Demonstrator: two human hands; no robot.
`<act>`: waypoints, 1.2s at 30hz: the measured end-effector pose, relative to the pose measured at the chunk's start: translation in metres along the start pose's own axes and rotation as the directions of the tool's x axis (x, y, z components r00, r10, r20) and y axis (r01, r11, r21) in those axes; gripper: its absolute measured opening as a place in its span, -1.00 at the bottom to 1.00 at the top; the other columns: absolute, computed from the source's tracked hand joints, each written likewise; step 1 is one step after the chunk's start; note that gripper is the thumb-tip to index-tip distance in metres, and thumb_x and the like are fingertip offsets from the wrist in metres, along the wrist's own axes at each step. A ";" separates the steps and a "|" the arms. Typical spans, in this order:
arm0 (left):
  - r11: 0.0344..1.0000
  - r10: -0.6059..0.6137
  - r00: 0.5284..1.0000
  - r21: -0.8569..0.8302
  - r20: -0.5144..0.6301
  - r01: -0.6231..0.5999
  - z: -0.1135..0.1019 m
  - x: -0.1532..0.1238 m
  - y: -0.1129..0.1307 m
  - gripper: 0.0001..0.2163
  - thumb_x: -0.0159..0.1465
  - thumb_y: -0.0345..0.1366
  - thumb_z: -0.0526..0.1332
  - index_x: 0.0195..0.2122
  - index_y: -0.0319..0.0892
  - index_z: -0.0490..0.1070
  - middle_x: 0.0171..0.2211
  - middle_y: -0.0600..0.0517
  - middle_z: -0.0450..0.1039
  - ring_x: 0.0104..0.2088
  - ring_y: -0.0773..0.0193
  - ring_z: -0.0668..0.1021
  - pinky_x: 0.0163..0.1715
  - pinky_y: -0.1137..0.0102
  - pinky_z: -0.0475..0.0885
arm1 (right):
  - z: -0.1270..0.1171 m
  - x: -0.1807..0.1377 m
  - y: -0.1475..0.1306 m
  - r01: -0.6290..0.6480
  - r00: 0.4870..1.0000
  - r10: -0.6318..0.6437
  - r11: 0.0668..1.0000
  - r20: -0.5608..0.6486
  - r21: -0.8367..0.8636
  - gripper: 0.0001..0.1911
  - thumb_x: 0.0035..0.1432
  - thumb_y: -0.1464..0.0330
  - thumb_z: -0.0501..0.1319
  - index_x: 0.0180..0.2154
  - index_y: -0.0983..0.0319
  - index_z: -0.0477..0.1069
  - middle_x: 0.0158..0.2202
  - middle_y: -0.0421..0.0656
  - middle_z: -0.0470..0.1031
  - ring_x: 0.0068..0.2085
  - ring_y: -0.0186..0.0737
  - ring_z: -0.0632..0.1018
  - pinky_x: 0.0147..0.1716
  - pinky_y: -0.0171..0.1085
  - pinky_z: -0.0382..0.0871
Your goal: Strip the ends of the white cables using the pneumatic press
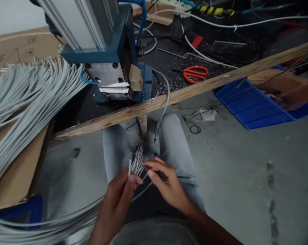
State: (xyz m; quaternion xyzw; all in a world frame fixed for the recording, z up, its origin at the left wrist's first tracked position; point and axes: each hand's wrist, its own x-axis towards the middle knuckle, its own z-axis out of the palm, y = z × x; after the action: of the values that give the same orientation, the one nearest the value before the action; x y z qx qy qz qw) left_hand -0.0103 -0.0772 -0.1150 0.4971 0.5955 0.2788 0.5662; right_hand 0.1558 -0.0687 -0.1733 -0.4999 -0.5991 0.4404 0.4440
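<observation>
My left hand (119, 194) is closed on a grey cable (130, 169), its dark-tipped end pointing up past the thumb. Just to the right, my right hand (168, 182) is closed in a pinch, thumb against fingers, at the edge of a bunch of cable ends (137, 162) between my knees. Whatever sits in that pinch is too small to make out. The grey cables run from the bunch under my left forearm and off to the left.
A press machine (108, 78) stands on the black bench (166, 61) with a wooden front edge (184, 93). Orange-handled scissors (194, 74) lie right of it among coloured scraps. Many grey cables (41, 88) cover cardboard at left. A blue bin (256, 107) is at right.
</observation>
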 end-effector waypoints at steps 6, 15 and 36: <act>0.963 0.183 0.978 0.184 0.099 -0.199 0.011 0.005 -0.012 -0.68 0.47 -0.18 0.03 -0.42 -0.19 0.29 -0.60 0.08 0.17 -0.57 0.34 0.28 -0.50 0.44 0.25 | 0.009 0.017 -0.017 -0.084 0.993 0.072 0.987 0.090 0.140 -0.55 0.30 0.23 0.11 -0.45 0.49 0.45 -0.40 -0.18 0.34 -0.36 -0.88 0.30 -0.33 -0.79 0.15; 0.981 0.196 0.980 0.011 -0.041 -0.196 -0.022 0.023 0.027 -0.81 0.37 -0.19 0.23 -0.24 -0.22 0.51 -0.29 0.00 0.47 -0.23 0.35 0.53 -0.20 0.53 0.40 | 0.009 0.025 -0.025 -0.013 0.974 -0.038 0.975 0.225 0.222 -0.50 0.34 0.22 0.04 -0.48 0.53 0.30 -0.41 -0.17 0.27 -0.30 -0.86 0.28 -0.27 -0.75 0.13; 0.800 0.495 0.856 0.308 0.148 -0.515 -0.054 0.023 0.036 -0.88 0.10 -0.57 0.17 -0.48 -0.23 0.39 -0.50 0.09 0.41 -0.48 0.45 0.46 -0.43 0.61 0.31 | 0.006 0.029 -0.032 -0.067 0.827 0.119 0.991 0.550 -0.113 -0.57 0.33 0.19 -0.01 -0.28 0.41 0.43 -0.25 -0.19 0.38 -0.19 -0.78 0.26 -0.16 -0.68 0.00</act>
State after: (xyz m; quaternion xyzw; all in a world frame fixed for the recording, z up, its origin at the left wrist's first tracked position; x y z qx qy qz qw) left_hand -0.0483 -0.0314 -0.0809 0.7350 0.4629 0.2984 0.3955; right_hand 0.1401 -0.0440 -0.1411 -0.3983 -0.6961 0.5605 0.2064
